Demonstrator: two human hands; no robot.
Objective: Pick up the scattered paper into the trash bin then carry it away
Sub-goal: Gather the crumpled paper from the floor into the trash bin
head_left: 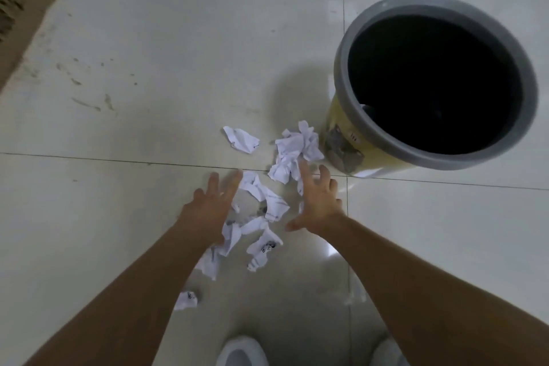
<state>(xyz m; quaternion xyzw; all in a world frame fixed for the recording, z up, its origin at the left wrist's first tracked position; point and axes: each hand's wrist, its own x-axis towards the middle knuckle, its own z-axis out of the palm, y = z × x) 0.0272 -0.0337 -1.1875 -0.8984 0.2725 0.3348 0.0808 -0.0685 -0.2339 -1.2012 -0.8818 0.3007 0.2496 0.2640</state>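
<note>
Several crumpled white paper pieces lie scattered on the pale tiled floor; the biggest wad (294, 154) rests against the bin, another piece (242, 140) lies to its left, and more scraps (264, 244) lie between my arms. The trash bin (439, 154) has a grey rim, a yellow wall and a dark inside, and stands upright at the right. My left hand (208, 208) hovers over the scraps with fingers spread, holding nothing. My right hand (318, 199) is spread open just below the big wad, its fingertips at the wad's edge.
A brown cardboard box (20, 15) sits at the top left corner. My two white shoes (242, 350) show at the bottom edge. A small paper scrap (186, 300) lies apart near my left forearm. Scuff marks dot the floor at left.
</note>
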